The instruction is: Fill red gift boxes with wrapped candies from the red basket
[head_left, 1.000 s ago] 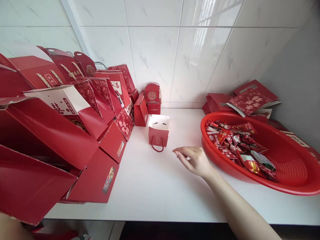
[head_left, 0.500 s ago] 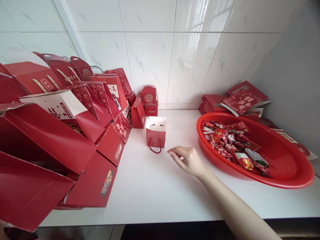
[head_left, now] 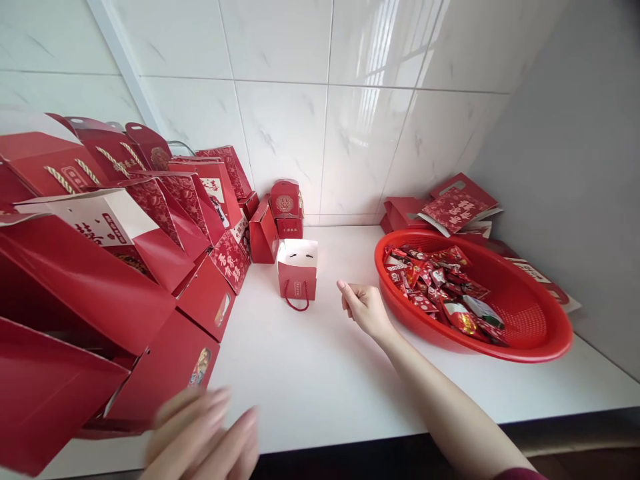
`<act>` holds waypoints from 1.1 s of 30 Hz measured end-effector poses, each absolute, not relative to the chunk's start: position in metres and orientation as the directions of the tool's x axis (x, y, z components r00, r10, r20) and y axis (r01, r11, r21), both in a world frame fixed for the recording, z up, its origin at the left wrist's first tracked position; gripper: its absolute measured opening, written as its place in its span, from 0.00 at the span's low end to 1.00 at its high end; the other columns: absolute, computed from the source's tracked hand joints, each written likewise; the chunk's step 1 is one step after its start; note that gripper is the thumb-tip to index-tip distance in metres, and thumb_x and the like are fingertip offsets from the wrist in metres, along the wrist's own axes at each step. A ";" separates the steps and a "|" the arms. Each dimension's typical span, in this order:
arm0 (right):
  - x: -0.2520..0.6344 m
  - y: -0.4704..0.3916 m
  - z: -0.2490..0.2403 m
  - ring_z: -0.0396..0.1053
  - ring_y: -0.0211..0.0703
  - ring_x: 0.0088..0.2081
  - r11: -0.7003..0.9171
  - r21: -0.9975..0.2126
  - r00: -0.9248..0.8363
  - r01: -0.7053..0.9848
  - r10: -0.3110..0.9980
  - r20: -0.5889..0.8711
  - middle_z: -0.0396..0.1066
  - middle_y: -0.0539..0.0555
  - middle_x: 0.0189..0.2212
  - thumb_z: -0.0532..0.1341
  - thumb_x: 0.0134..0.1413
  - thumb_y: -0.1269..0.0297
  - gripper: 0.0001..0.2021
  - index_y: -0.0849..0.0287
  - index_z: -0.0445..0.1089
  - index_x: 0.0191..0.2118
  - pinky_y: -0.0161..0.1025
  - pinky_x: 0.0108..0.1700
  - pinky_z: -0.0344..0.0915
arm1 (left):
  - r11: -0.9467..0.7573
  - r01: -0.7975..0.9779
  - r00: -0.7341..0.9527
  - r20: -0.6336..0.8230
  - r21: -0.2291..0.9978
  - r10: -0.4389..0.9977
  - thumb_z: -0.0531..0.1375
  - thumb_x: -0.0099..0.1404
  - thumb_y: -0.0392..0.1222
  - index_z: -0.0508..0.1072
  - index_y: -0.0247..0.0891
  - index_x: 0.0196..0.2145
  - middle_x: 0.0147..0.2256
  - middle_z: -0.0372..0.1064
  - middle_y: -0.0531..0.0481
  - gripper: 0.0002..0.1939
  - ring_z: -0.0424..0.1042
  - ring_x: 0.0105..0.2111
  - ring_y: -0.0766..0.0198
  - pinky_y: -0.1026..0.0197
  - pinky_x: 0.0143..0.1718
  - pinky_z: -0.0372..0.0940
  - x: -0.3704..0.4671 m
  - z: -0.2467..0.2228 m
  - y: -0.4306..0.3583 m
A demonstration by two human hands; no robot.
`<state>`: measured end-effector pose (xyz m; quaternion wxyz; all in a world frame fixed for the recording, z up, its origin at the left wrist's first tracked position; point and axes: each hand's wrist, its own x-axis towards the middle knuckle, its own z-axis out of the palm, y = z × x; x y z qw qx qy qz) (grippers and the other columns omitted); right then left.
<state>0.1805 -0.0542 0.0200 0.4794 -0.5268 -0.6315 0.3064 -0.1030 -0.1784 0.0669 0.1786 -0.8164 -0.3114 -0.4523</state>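
Observation:
My right hand (head_left: 366, 309) hovers above the white table between a small red gift bag and a red plastic basket. Its fingers are curled in and the thumb points up; no object shows in it. The gift bag (head_left: 297, 281) stands upright, its top open on a white inside and a red cord handle hanging at the front. At the bottom left my left hand (head_left: 203, 437) is partly in view and blurred, fingers stretched out, in front of the stacked red boxes. Small wrapped sweets (head_left: 440, 283) in red packets lie in the basket (head_left: 540, 300).
Red paper gift boxes (head_left: 165, 360) crowd the left side of the table (head_left: 310, 373) in rows. A small round-topped red box (head_left: 287, 207) stands by the tiled wall (head_left: 280, 133). Flat red bags (head_left: 453, 207) are piled behind the basket, beside a grey wall (head_left: 560, 187).
My left hand has come into view from the bottom edge. My right hand's fingers have curled in further, with the thumb up. The view has shifted, moving the scene left; the bag stays standing.

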 end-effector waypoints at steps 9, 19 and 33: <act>0.184 -0.078 0.035 0.64 0.34 0.19 0.443 -0.796 -0.267 0.413 0.894 0.359 0.67 0.48 0.18 0.53 0.66 0.50 0.23 0.58 0.68 0.25 0.31 0.27 0.60 | -0.617 0.693 0.163 0.751 0.374 0.639 0.50 0.72 0.43 0.75 0.45 0.52 0.65 0.52 0.47 0.18 0.54 0.65 0.52 0.48 0.65 0.52 -0.027 0.082 -0.038; 0.196 -0.090 0.050 0.63 0.34 0.24 0.619 -0.562 -0.432 0.549 0.785 0.444 0.69 0.50 0.24 0.53 0.67 0.58 0.16 0.58 0.70 0.30 0.33 0.28 0.59 | -0.486 0.584 -0.042 0.622 0.650 0.782 0.49 0.72 0.48 0.74 0.39 0.33 0.55 0.67 0.45 0.17 0.66 0.56 0.57 0.58 0.56 0.60 -0.031 0.042 -0.004; 0.194 -0.037 0.056 0.68 0.50 0.56 0.433 -0.782 -0.054 0.448 0.886 0.460 0.70 0.56 0.55 0.55 0.65 0.58 0.16 0.52 0.74 0.53 0.48 0.57 0.65 | -0.604 0.440 0.316 0.515 0.665 0.797 0.48 0.63 0.30 0.71 0.42 0.51 0.54 0.68 0.49 0.23 0.66 0.56 0.60 0.59 0.55 0.62 -0.024 0.025 -0.028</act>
